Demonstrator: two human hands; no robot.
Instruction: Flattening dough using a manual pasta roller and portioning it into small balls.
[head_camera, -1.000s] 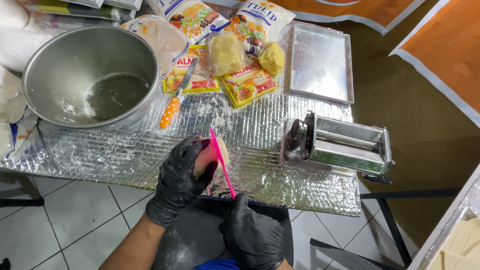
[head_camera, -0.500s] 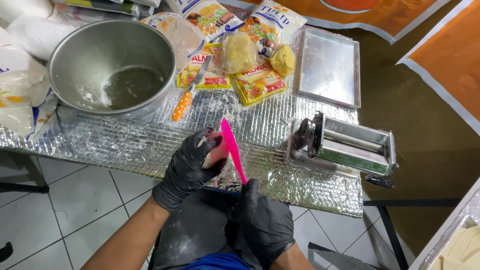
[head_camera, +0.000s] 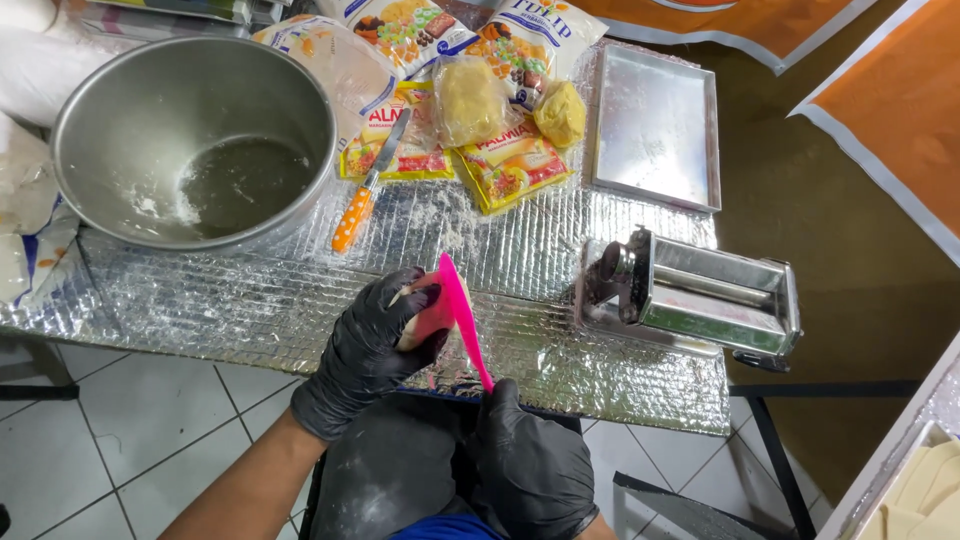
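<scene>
My left hand (head_camera: 372, 345), in a black glove, grips a pale lump of dough (head_camera: 428, 318) at the near edge of the foil-covered table (head_camera: 250, 300). My right hand (head_camera: 525, 465), also gloved in black, holds a pink plastic scraper (head_camera: 462, 312) whose blade stands on edge against the right side of the dough. Both hands sit over the table's front edge, above my flour-dusted dark apron.
A big steel bowl (head_camera: 190, 140) stands at the back left, an orange-handled knife (head_camera: 362, 200) beside it. Yellow packets (head_camera: 510, 165), bagged dough (head_camera: 470, 100) and flour bags lie behind. A metal tray (head_camera: 655, 130) and a pasta roller machine (head_camera: 700, 295) are on the right.
The scraper's blade has tilted and shifted against the dough while my left hand keeps its grip. The camera view has shifted slightly; the things on the table stay put.
</scene>
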